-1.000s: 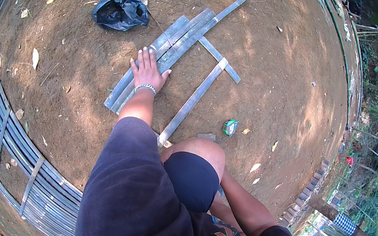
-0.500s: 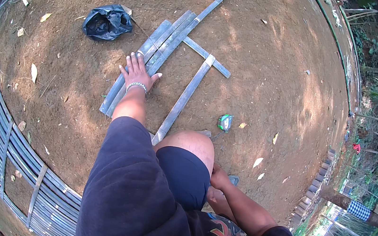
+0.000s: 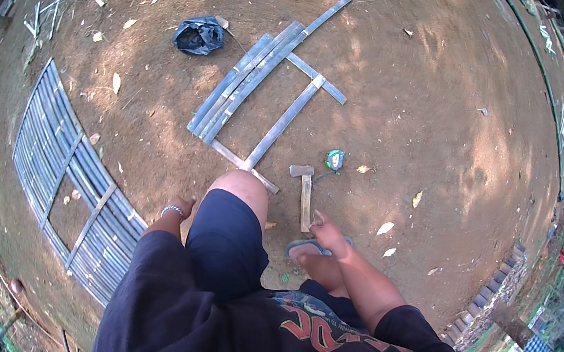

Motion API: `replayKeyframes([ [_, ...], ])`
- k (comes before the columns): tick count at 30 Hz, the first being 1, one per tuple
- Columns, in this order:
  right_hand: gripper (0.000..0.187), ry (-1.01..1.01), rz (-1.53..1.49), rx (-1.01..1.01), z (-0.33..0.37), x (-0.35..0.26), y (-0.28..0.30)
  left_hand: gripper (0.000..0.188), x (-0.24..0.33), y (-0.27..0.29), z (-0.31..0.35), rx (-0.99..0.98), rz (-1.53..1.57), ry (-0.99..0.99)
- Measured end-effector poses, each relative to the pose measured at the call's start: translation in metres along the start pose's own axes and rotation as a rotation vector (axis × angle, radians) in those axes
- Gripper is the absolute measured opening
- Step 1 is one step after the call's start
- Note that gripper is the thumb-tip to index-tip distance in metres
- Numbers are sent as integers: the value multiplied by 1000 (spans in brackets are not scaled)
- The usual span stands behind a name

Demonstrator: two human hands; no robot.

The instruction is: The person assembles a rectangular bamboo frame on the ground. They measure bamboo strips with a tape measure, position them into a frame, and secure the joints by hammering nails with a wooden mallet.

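My left hand [image 3: 183,206], with a bracelet at its wrist, hangs beside my bent knee. It holds nothing, and its fingers are loosely apart. A hammer [image 3: 306,205] with a wooden handle and blocky head lies on the soil between my feet and the tape measure. Next to the handle's lower end is my right hand [image 3: 327,233], its fingers apart; no grip on the handle shows. Beyond my knee, several split bamboo slats [image 3: 248,81] lie side by side across a partly laid frame, whose long rail [image 3: 286,124] joins a short crosspiece [image 3: 329,88].
A green and grey tape measure [image 3: 335,160] sits right of the hammer. A finished-looking bamboo slat panel [image 3: 72,150] lies to the left. A black plastic bag [image 3: 199,36] rests beyond the slats. Long bamboo poles [image 3: 524,37] line the right edge. Dry leaves dot the soil.
My left hand has left the slats and come back beside my knee. My right hand has moved out near the hammer, which now shows fully. My body and view have shifted back.
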State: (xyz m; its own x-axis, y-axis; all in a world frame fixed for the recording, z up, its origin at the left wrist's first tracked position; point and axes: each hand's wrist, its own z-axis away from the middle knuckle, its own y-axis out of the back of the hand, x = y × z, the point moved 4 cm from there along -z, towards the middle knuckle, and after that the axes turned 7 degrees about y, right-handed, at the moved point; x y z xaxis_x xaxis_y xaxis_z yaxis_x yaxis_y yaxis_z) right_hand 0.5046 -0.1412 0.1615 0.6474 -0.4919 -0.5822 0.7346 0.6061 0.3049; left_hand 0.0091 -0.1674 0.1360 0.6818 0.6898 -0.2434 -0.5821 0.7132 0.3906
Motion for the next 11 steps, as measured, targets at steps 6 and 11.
replayKeyframes([
  [6, 50, -45, -34, -42, 159, -25, 97, 69, -62, -37, 176, 8, 87, -75],
  [11, 34, -26, 287, -56, 279, -66, 174, 65, -36, 16, 302, 51, 317, -171],
])
